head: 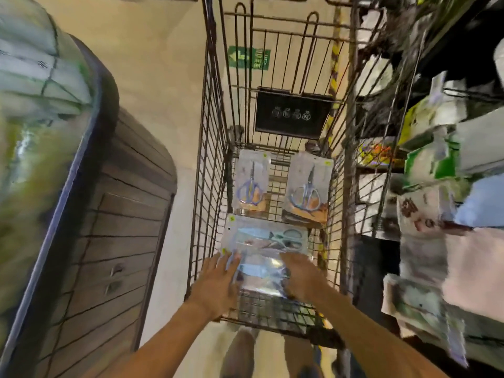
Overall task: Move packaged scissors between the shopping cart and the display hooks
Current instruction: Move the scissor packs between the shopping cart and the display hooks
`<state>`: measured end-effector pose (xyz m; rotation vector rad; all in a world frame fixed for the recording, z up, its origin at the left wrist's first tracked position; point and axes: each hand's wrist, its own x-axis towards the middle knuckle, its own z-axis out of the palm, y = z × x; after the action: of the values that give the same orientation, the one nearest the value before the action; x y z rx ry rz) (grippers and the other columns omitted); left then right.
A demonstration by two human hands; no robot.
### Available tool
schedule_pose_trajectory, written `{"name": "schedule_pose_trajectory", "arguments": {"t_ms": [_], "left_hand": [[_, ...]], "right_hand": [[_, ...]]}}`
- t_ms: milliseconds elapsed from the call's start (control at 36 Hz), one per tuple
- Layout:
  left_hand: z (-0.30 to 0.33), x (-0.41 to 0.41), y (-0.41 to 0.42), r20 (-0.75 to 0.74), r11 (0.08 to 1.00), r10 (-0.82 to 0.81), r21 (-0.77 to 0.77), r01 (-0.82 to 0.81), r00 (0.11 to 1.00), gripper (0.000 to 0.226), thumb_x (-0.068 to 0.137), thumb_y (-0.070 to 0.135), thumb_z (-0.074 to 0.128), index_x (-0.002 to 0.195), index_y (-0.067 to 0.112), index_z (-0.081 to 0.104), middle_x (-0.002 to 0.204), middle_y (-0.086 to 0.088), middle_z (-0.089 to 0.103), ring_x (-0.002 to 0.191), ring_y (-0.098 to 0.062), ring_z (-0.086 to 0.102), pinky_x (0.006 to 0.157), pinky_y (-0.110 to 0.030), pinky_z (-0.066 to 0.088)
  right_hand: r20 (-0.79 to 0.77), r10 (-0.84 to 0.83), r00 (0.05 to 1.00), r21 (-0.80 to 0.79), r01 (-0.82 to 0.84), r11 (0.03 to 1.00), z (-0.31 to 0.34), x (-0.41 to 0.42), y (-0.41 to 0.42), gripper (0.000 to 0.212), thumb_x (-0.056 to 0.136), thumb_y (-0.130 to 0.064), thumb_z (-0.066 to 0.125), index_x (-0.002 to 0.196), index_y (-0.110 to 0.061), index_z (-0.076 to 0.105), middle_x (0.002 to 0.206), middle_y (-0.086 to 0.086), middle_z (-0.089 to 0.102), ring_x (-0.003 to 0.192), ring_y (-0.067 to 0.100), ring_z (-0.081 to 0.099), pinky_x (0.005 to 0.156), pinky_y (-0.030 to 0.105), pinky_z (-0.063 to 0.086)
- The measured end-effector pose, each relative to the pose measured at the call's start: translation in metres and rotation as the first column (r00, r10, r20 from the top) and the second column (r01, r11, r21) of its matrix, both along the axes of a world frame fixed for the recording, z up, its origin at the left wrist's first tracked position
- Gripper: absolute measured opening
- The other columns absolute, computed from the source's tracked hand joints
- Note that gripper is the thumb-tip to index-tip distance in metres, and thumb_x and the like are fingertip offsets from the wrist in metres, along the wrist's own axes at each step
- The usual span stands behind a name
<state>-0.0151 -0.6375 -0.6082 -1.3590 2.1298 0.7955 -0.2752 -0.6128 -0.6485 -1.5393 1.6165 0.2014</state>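
- The wire shopping cart [215,148] filled the middle of the view, with a dark placard [291,115] on its far end wall.
- Crowded display shelving [425,186] stood along the cart's right side, and a wood-slatted fixture [122,227] on its left.
- Four scissor packs lay on the cart floor: the clear near pack [261,276], a mint-handled pack [266,236] just beyond it, then a blue-handled pack [252,184] and a grey-handled pack [306,189] side by side at the far end.
- The left hand [218,282] lay flat on the near pack's left edge, fingers spread.
- The right hand [302,276] covered its right edge; blur hid whether the fingers curled.
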Motion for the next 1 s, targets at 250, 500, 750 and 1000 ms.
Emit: {"name": "schedule_pose_trajectory", "arguments": {"t_ms": [250, 500, 750, 1000], "left_hand": [[-0.033, -0.001, 0.008, -0.069, 0.998, 0.060, 0.022, -0.059, 0.996, 0.065, 0.094, 0.042, 0.039, 0.154, 0.018, 0.032, 0.159, -0.013, 0.033, 0.147, -0.041, 0.026, 0.122, -0.049, 0.015], [-0.029, -0.004, 0.007, -0.034, 0.992, 0.098, 0.089, -0.095, 0.995, 0.081, 0.087, 0.056, 0.009, 0.160, 0.022, 0.015, 0.165, -0.009, 0.019, 0.153, -0.030, 0.012, 0.126, -0.041, 0.012], [0.001, -0.001, -0.003, -0.123, 0.968, 0.208, 0.170, -0.186, 0.970, 0.065, 0.100, 0.035, 0.046, 0.159, 0.029, 0.018, 0.163, -0.004, 0.029, 0.148, -0.026, 0.028, 0.120, -0.040, 0.030], [0.061, -0.018, -0.031, -0.340, 0.764, 0.642, 0.360, -0.535, 0.687, 0.055, 0.098, 0.025, 0.060, 0.148, 0.034, 0.039, 0.136, 0.005, 0.054, 0.120, -0.014, 0.056, 0.091, -0.022, 0.052]], "right_hand": [[-0.114, 0.127, 0.985, -0.179, -0.146, 0.973, -0.049, 0.011, 0.008, 0.065, 0.069, -0.031, 0.083, 0.127, -0.010, 0.061, 0.117, 0.012, 0.065, 0.105, 0.033, 0.062, 0.087, 0.039, 0.054], [0.039, 0.112, 0.993, -0.084, -0.108, 0.991, -0.046, 0.013, 0.007, 0.012, 0.097, -0.018, 0.048, 0.097, -0.026, 0.058, 0.090, -0.007, 0.055, 0.083, 0.012, 0.051, 0.071, 0.031, 0.044], [-0.030, 0.120, 0.992, 0.042, -0.119, 0.992, 0.004, 0.006, -0.003, 0.032, 0.098, -0.028, 0.050, 0.129, -0.028, 0.044, 0.108, 0.007, 0.066, 0.095, 0.028, 0.066, 0.082, 0.041, 0.055], [0.218, -0.386, 0.896, -0.067, 0.408, 0.910, 0.086, -0.031, -0.026, 0.019, 0.104, -0.019, 0.048, 0.122, -0.019, 0.051, 0.107, 0.009, 0.070, 0.096, 0.028, 0.069, 0.083, 0.049, 0.057]]}}
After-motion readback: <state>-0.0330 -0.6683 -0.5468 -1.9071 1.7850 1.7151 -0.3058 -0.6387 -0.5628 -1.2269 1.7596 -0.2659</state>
